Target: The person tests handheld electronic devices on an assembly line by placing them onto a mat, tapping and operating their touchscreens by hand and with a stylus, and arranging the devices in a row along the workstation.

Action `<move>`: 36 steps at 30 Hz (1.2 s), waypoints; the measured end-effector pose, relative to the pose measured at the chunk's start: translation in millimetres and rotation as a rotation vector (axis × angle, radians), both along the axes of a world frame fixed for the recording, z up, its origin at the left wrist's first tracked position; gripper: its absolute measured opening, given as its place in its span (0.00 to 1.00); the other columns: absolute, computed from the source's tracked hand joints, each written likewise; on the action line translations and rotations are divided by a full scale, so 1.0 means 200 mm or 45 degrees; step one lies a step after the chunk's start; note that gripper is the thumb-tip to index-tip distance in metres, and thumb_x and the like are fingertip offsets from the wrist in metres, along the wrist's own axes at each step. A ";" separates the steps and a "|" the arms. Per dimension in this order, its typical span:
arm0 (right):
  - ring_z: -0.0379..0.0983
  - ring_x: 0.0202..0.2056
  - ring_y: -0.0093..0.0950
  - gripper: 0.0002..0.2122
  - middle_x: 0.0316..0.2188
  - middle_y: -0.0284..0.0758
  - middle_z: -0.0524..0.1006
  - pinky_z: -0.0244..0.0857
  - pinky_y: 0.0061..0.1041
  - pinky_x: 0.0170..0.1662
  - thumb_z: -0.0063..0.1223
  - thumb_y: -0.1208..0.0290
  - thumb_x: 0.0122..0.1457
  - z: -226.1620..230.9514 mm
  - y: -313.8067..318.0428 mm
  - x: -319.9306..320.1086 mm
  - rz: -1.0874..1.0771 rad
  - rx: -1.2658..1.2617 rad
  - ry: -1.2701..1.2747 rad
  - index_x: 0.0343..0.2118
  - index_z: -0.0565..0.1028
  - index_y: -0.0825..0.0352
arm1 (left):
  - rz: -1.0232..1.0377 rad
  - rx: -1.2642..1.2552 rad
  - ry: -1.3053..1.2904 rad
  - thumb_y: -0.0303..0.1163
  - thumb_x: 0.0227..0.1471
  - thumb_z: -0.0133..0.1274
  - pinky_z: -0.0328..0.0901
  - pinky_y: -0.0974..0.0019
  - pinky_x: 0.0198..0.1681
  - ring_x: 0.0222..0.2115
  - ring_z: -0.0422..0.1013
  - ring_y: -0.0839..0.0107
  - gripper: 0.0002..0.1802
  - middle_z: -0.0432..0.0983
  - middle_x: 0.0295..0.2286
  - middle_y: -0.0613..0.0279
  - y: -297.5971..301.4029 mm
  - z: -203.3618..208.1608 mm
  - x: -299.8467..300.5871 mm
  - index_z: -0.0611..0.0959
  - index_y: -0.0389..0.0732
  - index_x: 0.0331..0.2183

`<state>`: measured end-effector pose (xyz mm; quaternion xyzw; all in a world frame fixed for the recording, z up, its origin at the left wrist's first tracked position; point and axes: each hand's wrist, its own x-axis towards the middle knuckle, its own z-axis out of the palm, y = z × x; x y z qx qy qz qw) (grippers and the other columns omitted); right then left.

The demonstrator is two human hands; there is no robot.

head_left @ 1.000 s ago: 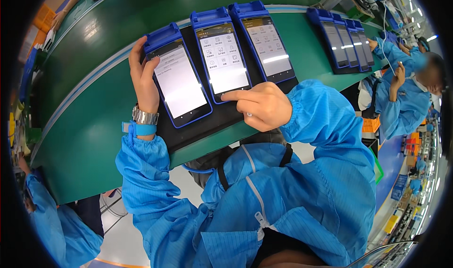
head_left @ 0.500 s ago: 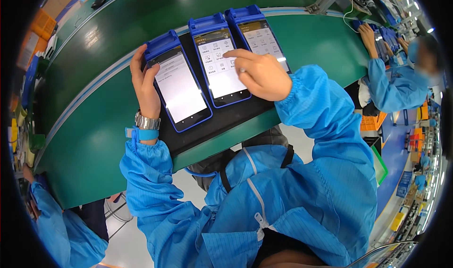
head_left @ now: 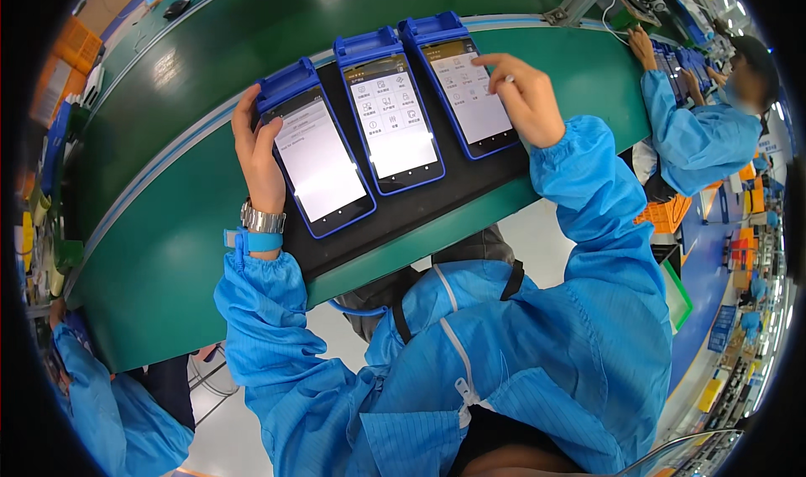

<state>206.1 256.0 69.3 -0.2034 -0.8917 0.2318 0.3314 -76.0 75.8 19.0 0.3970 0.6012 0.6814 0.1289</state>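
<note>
Three handheld touchscreen terminals with blue casings lie side by side on a black mat (head_left: 336, 254). My left hand (head_left: 259, 154) grips the upper left edge of the left terminal (head_left: 323, 166), thumb at its screen's edge; that screen is mostly white with a few lines at the top. The middle terminal (head_left: 403, 154) shows a grid of icons, and no hand touches it. Over the right terminal (head_left: 487, 128), also with icons, my right hand (head_left: 529, 99) stretches its index finger to the screen's upper right. Its other fingers are curled, with a small pale tip showing among them.
The mat lies on a green workbench (head_left: 193, 267) with a raised strip along its back. At the right, a person in blue (head_left: 705, 149) handles similar devices. Another blue sleeve (head_left: 117, 410) is at the lower left. An orange crate (head_left: 667, 215) stands beyond my right arm.
My right hand has moved right, from the middle terminal's screen to the right terminal's. The left hand keeps its hold on the left terminal.
</note>
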 end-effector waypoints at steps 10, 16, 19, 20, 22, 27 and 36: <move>0.53 0.13 0.13 0.11 0.21 0.28 0.73 0.46 0.15 0.14 0.41 0.69 0.57 -0.11 0.22 -0.02 -0.363 -0.773 -0.096 0.35 0.74 0.69 | -0.060 0.013 -0.193 0.31 0.48 0.44 0.44 0.63 0.59 0.57 0.49 0.60 0.30 0.54 0.55 0.50 -0.01 -0.03 -0.01 0.61 0.34 0.54; 0.61 0.14 0.18 0.11 0.15 0.31 0.71 0.53 0.18 0.17 0.41 0.70 0.56 -0.04 0.17 -0.05 -0.297 -0.626 -0.231 0.30 0.74 0.72 | -0.154 0.051 -0.154 0.33 0.49 0.43 0.41 0.64 0.59 0.58 0.48 0.61 0.31 0.54 0.55 0.51 0.00 -0.01 0.00 0.61 0.35 0.55; 0.64 0.17 0.20 0.10 0.18 0.34 0.73 0.56 0.22 0.20 0.41 0.71 0.57 -0.02 0.24 -0.05 -0.007 -0.408 -0.416 0.30 0.73 0.72 | -0.187 -0.051 -0.096 0.36 0.49 0.43 0.41 0.64 0.59 0.57 0.48 0.61 0.31 0.54 0.55 0.51 -0.01 0.02 0.01 0.61 0.36 0.55; 0.71 0.22 0.27 0.09 0.23 0.38 0.75 0.62 0.27 0.25 0.41 0.72 0.57 0.00 0.24 -0.06 -0.172 -0.212 -0.500 0.32 0.72 0.71 | -0.186 -0.050 -0.095 0.36 0.49 0.43 0.41 0.64 0.59 0.57 0.48 0.61 0.31 0.54 0.55 0.51 -0.01 0.02 0.01 0.61 0.36 0.55; 0.71 0.24 0.34 0.08 0.23 0.40 0.75 0.63 0.31 0.27 0.41 0.71 0.56 0.04 0.21 -0.19 -0.204 0.117 -0.296 0.32 0.72 0.69 | -0.164 -0.052 -0.072 0.38 0.49 0.43 0.42 0.63 0.59 0.57 0.49 0.61 0.31 0.54 0.55 0.52 -0.01 0.02 0.01 0.61 0.37 0.55; 0.73 0.32 0.41 0.08 0.29 0.43 0.76 0.67 0.33 0.37 0.41 0.72 0.58 0.10 0.15 -0.63 0.075 0.474 -0.205 0.37 0.70 0.67 | -0.130 -0.022 -0.228 0.37 0.50 0.43 0.45 0.63 0.57 0.55 0.52 0.60 0.29 0.56 0.54 0.53 -0.04 0.02 0.00 0.63 0.37 0.54; 0.71 0.42 0.39 0.15 0.40 0.39 0.75 0.63 0.35 0.47 0.37 0.63 0.58 0.01 0.18 -0.99 0.125 0.078 -0.807 0.41 0.74 0.61 | 0.039 -0.128 -0.175 0.38 0.52 0.43 0.51 0.64 0.54 0.51 0.57 0.60 0.26 0.60 0.50 0.50 -0.08 -0.01 -0.05 0.66 0.36 0.51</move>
